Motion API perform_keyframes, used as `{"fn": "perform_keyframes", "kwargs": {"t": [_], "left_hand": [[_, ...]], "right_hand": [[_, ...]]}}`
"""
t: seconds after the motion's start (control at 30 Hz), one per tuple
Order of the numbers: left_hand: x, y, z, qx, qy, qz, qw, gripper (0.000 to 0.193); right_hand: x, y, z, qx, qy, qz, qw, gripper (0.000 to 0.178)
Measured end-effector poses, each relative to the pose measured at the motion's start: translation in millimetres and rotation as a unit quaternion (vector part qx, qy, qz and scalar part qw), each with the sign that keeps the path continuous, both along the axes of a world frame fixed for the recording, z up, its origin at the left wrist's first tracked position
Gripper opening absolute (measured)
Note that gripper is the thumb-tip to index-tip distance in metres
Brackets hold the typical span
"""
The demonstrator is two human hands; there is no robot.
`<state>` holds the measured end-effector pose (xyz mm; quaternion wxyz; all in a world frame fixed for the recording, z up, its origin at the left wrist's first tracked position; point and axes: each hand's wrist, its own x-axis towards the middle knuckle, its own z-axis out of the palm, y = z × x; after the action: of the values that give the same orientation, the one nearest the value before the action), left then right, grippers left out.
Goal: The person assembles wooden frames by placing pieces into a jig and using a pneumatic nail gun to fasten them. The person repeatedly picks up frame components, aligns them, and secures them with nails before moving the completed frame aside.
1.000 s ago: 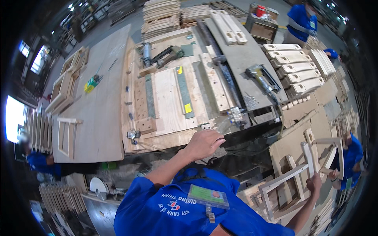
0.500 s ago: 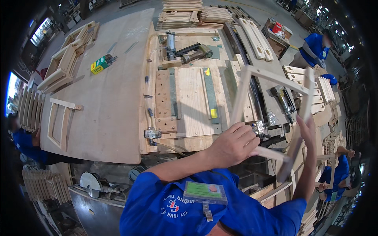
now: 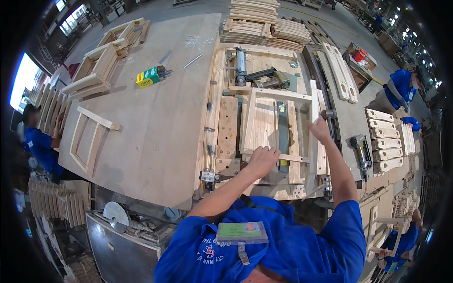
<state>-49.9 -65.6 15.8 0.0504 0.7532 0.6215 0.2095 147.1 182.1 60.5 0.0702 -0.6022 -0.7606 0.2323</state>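
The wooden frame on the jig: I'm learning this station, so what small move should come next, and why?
Probably press the wooden frame down flat into the jig. The left hand grips its near rail and the right hand its right stile, which looks slightly raised and askew over the fixture.

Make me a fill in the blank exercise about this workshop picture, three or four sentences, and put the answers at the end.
1. Both hands grip a rectangular wooden ____ lying on the assembly jig.
2. The left hand holds the rail nearest the person, while the right hand holds the ____ side.
3. The small box on the workbench is green and ____.
4. The person's shirt is ____.

Missing words: frame; right; yellow; blue
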Motion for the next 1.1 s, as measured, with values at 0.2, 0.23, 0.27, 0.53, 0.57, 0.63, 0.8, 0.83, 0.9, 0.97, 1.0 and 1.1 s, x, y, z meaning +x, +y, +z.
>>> {"fn": "perform_keyframes", "kwargs": {"t": [0.2, 0.23, 0.27, 0.53, 0.57, 0.63, 0.8, 0.83, 0.9, 0.97, 1.0, 1.1], "left_hand": [[-12, -9, -18, -0.058, 0.005, 0.070, 0.996, 0.020], [-12, -9, -20, -0.059, 0.002, 0.075, 0.995, 0.020], [-13, -10, -22, -0.061, -0.001, 0.079, 0.995, 0.021], [-1, -18, -23, -0.097, -0.039, 0.150, 0.983, 0.024], [-1, -18, -22, -0.091, -0.033, 0.145, 0.985, 0.025], [0, -17, -22, -0.081, -0.036, 0.149, 0.985, 0.023], [2, -20, -20, -0.082, -0.027, 0.153, 0.984, 0.015], [2, -21, -21, -0.087, -0.020, 0.157, 0.984, 0.015], [-4, -30, -20, -0.068, -0.011, 0.157, 0.985, 0.016], [-24, -53, -13, 0.041, -0.022, 0.105, 0.993, 0.014], [-40, -66, -1, 0.076, 0.003, 0.087, 0.993, 0.011], [-76, -98, 44, 0.141, 0.089, 0.108, 0.980, 0.008]], "right_hand": [[-49, 11, -53, -0.076, -0.018, 0.060, 0.995, 0.088], [-51, 9, -62, -0.041, -0.037, 0.051, 0.997, 0.083], [-52, 11, -70, -0.048, -0.046, 0.060, 0.996, 0.081], [-39, -8, -71, -0.058, -0.061, 0.113, 0.990, 0.070], [-29, -22, -71, -0.039, -0.051, 0.119, 0.991, 0.070], [-15, -51, -62, 0.048, -0.060, 0.167, 0.983, 0.067], [-18, -161, -39, 0.158, -0.007, 0.336, 0.929, 0.053], [-24, -181, -42, 0.171, -0.006, 0.344, 0.923, 0.050], [-27, -203, -45, 0.179, 0.007, 0.345, 0.921, 0.048], [-28, -200, -45, 0.181, 0.037, 0.316, 0.931, 0.047], [-28, -201, -45, 0.185, 0.044, 0.313, 0.931, 0.045], [-22, -199, -53, 0.207, 0.049, 0.298, 0.931, 0.040]]}}
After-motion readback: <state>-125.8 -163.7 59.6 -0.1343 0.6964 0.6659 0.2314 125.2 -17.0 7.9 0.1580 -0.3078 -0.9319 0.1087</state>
